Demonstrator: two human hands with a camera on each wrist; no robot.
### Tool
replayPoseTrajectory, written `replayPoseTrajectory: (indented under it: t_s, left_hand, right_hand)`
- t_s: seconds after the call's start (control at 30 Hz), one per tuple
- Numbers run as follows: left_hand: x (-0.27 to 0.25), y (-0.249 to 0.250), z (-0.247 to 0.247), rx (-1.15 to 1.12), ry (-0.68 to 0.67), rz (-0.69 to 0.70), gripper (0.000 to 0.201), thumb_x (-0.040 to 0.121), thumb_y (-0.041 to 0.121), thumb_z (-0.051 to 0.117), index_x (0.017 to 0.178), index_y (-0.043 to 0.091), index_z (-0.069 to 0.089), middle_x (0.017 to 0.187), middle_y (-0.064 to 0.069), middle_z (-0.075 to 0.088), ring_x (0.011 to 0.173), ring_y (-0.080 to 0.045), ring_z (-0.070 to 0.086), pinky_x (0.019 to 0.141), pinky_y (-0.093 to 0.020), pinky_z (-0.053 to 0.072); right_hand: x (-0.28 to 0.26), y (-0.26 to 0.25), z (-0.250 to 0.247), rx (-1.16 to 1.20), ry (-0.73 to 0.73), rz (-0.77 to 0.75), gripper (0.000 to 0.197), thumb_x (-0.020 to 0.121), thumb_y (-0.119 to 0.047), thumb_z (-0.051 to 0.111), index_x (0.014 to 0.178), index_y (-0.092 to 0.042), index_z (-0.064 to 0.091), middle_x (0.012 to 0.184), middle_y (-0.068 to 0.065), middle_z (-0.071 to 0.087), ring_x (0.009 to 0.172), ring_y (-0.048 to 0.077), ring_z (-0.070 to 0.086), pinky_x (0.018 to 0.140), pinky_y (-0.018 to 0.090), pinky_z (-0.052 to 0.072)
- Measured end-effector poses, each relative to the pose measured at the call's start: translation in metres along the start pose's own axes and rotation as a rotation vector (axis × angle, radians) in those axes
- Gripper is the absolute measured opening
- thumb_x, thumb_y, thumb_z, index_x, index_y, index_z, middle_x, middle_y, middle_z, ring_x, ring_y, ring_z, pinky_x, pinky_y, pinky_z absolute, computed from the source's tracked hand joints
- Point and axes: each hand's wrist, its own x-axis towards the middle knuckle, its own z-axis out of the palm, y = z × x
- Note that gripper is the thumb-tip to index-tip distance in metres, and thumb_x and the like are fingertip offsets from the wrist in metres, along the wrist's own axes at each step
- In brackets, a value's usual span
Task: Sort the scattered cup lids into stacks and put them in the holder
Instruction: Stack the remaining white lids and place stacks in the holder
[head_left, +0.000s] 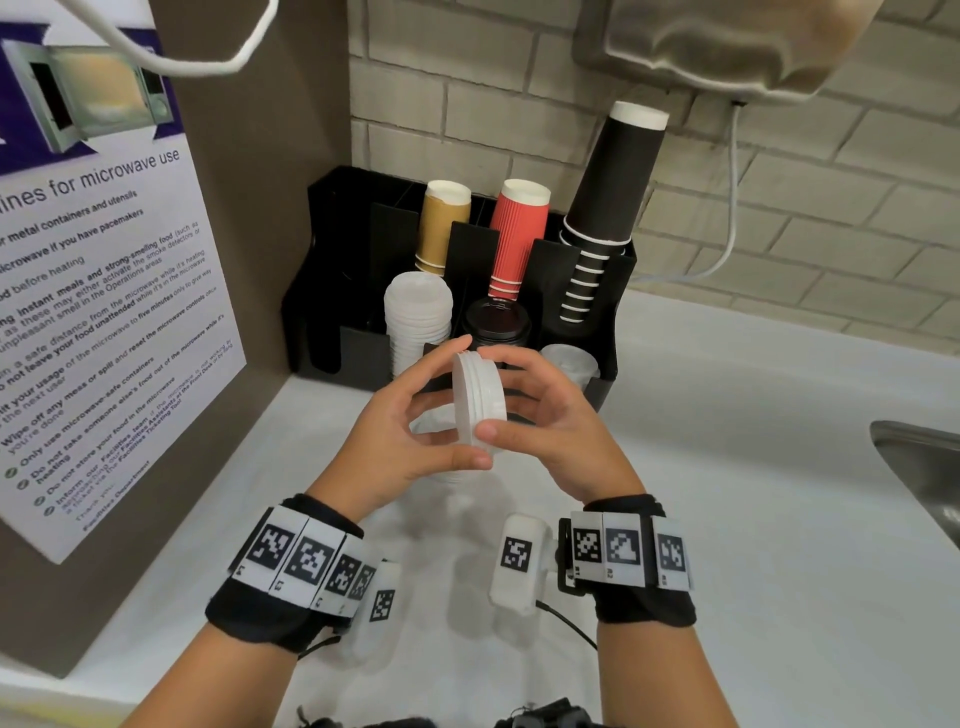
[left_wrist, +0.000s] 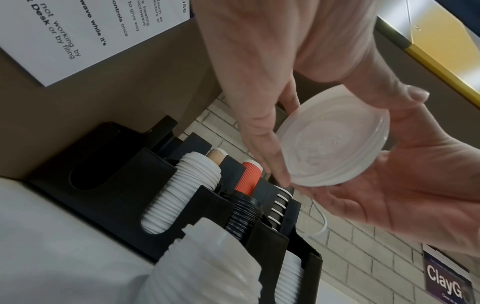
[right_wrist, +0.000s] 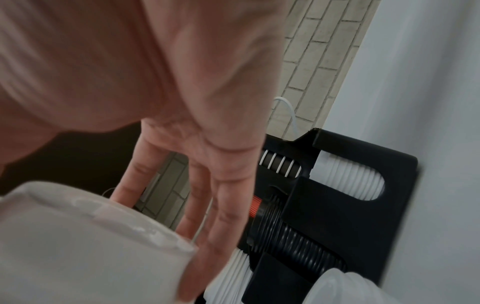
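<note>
- The left hand (head_left: 410, 431) and right hand (head_left: 545, 415) both grip a small stack of translucent lids (head_left: 479, 397) on edge, above the bench (head_left: 753, 519).
- Behind, the black holder (head_left: 332, 249) keeps white lids (head_left: 418, 317), black lids (head_left: 496, 322), clear lids (head_left: 569, 361) and cup stacks (head_left: 519, 234).

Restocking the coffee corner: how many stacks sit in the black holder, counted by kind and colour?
Brown cup stacks: 1
Red cup stacks: 1
Black cup stacks: 1
White lid stacks: 2
Black lid stacks: 1
Total: 6 stacks in the holder
</note>
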Motion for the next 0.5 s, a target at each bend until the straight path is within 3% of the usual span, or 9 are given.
replayPoseTrajectory:
  t_s: [0.27,0.37,0.43,0.5]
  left_hand:
    - [0.004,-0.005,0.002,0.037,0.032,0.011,0.099,0.054,0.022,0.087,0.141,0.037,0.042,0.142,0.009,0.048,0.125,-0.011,0.053,0.090,-0.039,0.056]
    - [0.007,-0.005,0.001,0.056,0.044,0.011,0.104,0.052,0.029,0.088,0.141,0.044,0.037,0.148,0.013,0.041,0.131,-0.009,0.047,0.097,-0.038,0.052]
    - [0.007,-0.005,-0.004,0.081,0.083,0.007,0.103,0.050,0.036,0.086,0.138,0.054,0.035,0.151,0.017,0.035,0.134,-0.006,0.042,0.101,-0.033,0.046]
    - [0.006,-0.006,-0.013,0.116,0.144,0.015,0.092,0.054,0.038,0.083,0.134,0.052,0.041,0.146,0.015,0.040,0.129,-0.003,0.046,0.099,-0.029,0.046]
  right_hand:
    - [0.003,0.000,0.002,-0.011,0.005,-0.017,0.061,0.069,-0.017,0.084,0.122,-0.032,0.058,0.119,-0.002,0.065,0.112,0.017,0.062,0.096,0.042,0.052]
    - [0.010,-0.006,-0.002,-0.048,-0.001,-0.032,0.061,0.070,-0.012,0.084,0.121,-0.030,0.058,0.115,-0.003,0.066,0.107,0.015,0.064,0.087,0.033,0.055]
    - [0.022,-0.010,-0.017,-0.105,0.065,-0.085,0.061,0.069,-0.011,0.084,0.122,-0.024,0.057,0.115,-0.001,0.065,0.103,0.013,0.064,0.083,0.024,0.053]
    - [0.038,-0.013,-0.045,-0.219,0.235,-0.131,0.060,0.069,-0.012,0.084,0.121,-0.022,0.056,0.118,-0.001,0.063,0.105,0.013,0.062,0.082,0.021,0.051]
